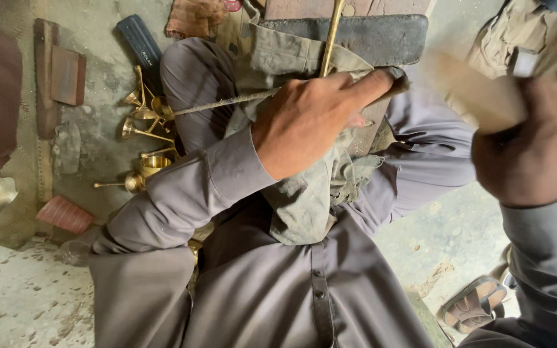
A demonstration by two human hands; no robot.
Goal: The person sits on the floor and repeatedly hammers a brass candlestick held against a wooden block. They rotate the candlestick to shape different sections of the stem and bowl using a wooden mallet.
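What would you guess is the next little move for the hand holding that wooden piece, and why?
Probably a short downward stroke: the right hand holds the blurred wooden mallet raised beside the thin metal rod, which the left hand pins against the cloth-covered knee.

small brass goblets (144, 138) sit piled on the concrete floor (27, 296) left of the knee, flat dark block (369, 35) lying across the lap

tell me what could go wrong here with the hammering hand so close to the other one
The right hand swings a blurred wooden mallet close to the left hand, which pins a thin rod over the lap cloth; a miss could hit the fingers. The rod may also slip toward the brass pieces.
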